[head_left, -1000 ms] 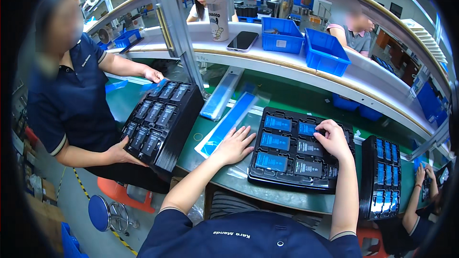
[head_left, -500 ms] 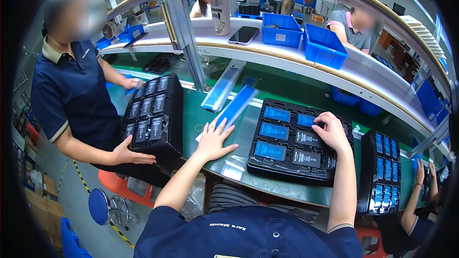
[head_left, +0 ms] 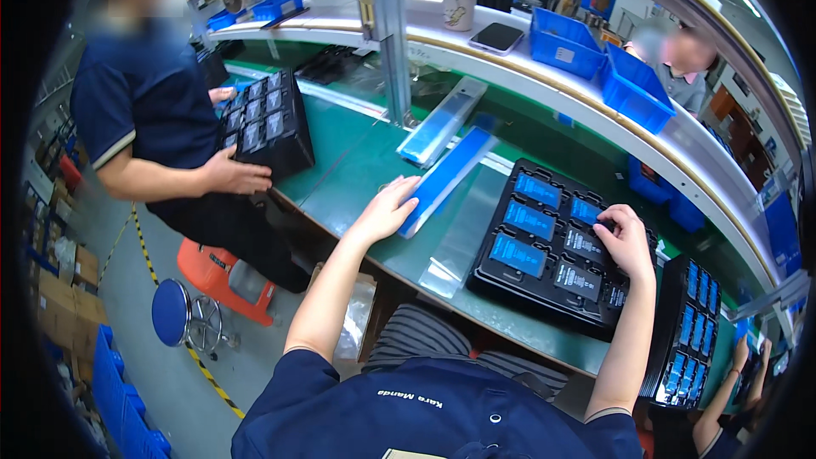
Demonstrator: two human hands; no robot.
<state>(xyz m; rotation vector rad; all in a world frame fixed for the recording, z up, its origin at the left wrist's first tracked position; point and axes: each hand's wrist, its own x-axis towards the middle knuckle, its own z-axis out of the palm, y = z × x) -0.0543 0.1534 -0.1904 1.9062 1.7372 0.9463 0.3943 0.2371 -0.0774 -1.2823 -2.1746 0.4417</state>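
Note:
My left hand [head_left: 387, 211] is at the near left edge of a long blue strip [head_left: 450, 174], its fingers drawn together and thumb against the strip. My right hand [head_left: 625, 242] is over a black tray [head_left: 531, 289], fingers bent and fingertips pinched beside a blue-faced flat battery [head_left: 586, 209]. What is between those fingertips is hidden. The tray's left column holds blue-faced batteries [head_left: 529, 219]; dark-faced batteries [head_left: 577, 280] lie in the middle column. My wrist and hand cover part of the right column.
A clear sheet [head_left: 446, 276] lies left of the tray. Behind the strip is a pale channel-shaped holder [head_left: 442, 123]. More stacked trays [head_left: 684, 331] stand at right. At left a co-worker holds a tray stack [head_left: 285, 136]. A shelf above bears blue bins [head_left: 565, 41] and a phone [head_left: 497, 38].
My view has turned rightward. My left hand's spread fingers have come together, and the blue strip lies nearer to me. My right hand stays at the same part of the tray.

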